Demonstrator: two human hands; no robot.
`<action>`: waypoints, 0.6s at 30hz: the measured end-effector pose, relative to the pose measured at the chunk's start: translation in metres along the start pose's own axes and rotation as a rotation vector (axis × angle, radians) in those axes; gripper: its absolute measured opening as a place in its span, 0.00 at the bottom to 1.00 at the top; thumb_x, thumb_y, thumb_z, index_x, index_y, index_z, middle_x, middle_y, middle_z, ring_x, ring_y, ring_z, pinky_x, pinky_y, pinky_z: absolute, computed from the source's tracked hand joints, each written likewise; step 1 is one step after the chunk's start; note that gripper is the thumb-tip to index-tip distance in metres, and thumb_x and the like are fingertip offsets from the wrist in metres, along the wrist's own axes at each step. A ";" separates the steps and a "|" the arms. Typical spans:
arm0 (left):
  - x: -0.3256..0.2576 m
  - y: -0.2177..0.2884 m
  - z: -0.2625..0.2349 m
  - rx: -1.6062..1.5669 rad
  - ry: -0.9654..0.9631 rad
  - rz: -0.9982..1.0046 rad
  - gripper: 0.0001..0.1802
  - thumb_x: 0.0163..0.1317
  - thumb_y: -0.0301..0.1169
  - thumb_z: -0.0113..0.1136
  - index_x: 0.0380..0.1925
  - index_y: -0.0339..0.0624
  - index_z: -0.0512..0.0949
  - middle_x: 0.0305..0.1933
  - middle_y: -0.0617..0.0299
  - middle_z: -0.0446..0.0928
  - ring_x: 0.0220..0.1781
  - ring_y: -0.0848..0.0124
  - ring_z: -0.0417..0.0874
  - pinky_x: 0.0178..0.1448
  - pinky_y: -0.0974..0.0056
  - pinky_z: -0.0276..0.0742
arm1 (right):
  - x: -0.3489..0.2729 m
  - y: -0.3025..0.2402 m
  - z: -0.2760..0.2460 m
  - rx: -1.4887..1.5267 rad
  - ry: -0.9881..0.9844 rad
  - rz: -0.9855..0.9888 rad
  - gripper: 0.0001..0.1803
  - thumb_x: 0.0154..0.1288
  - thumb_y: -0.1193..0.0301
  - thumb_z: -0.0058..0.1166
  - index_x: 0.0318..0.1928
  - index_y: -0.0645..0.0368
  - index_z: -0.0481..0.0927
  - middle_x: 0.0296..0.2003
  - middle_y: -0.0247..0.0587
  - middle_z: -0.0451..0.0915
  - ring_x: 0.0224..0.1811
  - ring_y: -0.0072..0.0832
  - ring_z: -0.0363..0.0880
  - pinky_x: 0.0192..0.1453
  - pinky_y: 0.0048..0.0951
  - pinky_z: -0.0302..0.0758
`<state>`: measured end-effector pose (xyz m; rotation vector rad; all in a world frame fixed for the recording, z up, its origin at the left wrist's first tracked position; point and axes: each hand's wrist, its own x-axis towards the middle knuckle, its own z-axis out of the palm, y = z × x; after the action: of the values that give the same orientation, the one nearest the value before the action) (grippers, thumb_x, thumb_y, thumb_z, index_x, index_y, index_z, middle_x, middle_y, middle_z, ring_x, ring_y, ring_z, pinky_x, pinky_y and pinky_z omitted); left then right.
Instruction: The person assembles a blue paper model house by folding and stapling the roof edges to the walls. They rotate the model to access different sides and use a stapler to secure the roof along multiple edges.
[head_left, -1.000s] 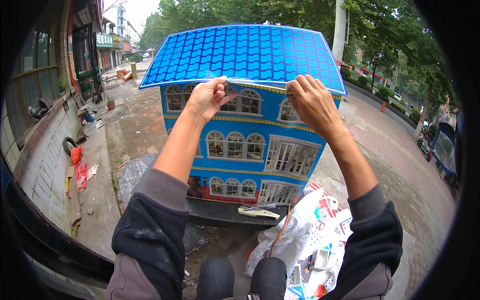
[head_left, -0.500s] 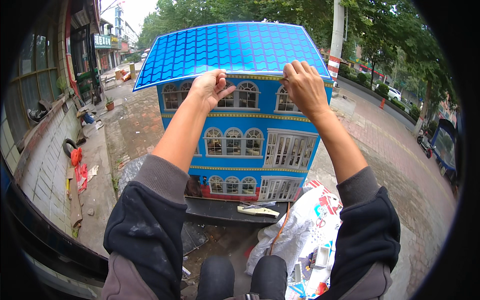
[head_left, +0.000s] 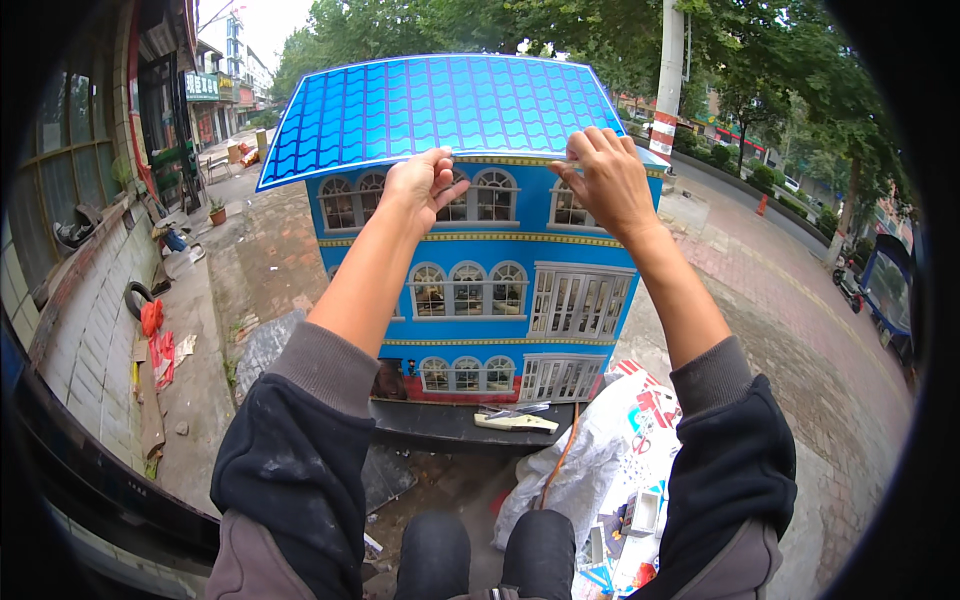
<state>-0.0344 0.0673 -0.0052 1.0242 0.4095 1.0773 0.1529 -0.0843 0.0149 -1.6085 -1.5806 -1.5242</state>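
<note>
A blue sheet printed with a roof-tile pattern [head_left: 440, 105] lies sloping over the top of a blue toy house [head_left: 375, 268], its left end jutting past the wall. My left hand [head_left: 418, 190] pinches the sheet's front edge near the middle, its lower fingers loosely curled. Farther right, my right hand [head_left: 608, 185] has its fingers bent down at the same edge, thumb and forefinger closed on it; the fingertips are partly hidden. White-framed windows and grey-white doors cover the house front. Below it, a cream utility knife [head_left: 515, 422] rests on a black ledge [head_left: 450, 425].
White plastic sheeting [head_left: 545, 475] and printed scraps lie right of my knees, with a small white box [head_left: 641, 512] among them. A tiled wall [head_left: 100, 330] runs along the left. Red cloth [head_left: 160, 355] lies beside it. A pole [head_left: 668, 95] stands behind the house.
The tile-patterned sheet has shifted left and slightly down, baring a pale strip at the roof's right end. Both hands stay at its front edge, almost in place.
</note>
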 end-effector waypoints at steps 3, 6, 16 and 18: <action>-0.002 0.000 -0.001 -0.017 -0.039 0.029 0.04 0.65 0.27 0.57 0.33 0.41 0.72 0.19 0.75 0.70 0.18 0.83 0.69 0.62 0.54 0.77 | 0.018 0.022 -0.016 0.136 -0.210 0.309 0.29 0.71 0.45 0.40 0.36 0.59 0.80 0.34 0.49 0.84 0.44 0.43 0.80 0.53 0.47 0.68; -0.005 -0.002 -0.003 -0.032 -0.064 0.030 0.05 0.65 0.28 0.57 0.34 0.41 0.72 0.18 0.76 0.70 0.18 0.83 0.70 0.62 0.54 0.77 | 0.032 0.042 -0.014 0.043 -0.741 0.529 0.29 0.69 0.48 0.44 0.45 0.64 0.80 0.40 0.55 0.83 0.48 0.44 0.81 0.57 0.46 0.70; -0.003 -0.006 -0.004 -0.054 -0.086 0.016 0.06 0.65 0.31 0.58 0.29 0.46 0.74 0.18 0.76 0.71 0.19 0.84 0.71 0.60 0.56 0.78 | 0.080 0.048 0.019 1.006 -0.425 1.421 0.29 0.70 0.61 0.48 0.65 0.64 0.62 0.51 0.56 0.75 0.43 0.34 0.84 0.40 0.33 0.84; -0.003 -0.008 -0.003 -0.067 -0.081 0.000 0.07 0.66 0.32 0.58 0.28 0.47 0.74 0.17 0.78 0.70 0.18 0.84 0.70 0.62 0.55 0.76 | 0.081 0.046 0.017 1.353 -0.119 1.648 0.21 0.69 0.65 0.52 0.57 0.64 0.69 0.43 0.49 0.77 0.38 0.31 0.83 0.37 0.29 0.84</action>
<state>-0.0343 0.0656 -0.0139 1.0051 0.3065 1.0396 0.1807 -0.0473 0.0974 -1.2473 -0.4290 0.4785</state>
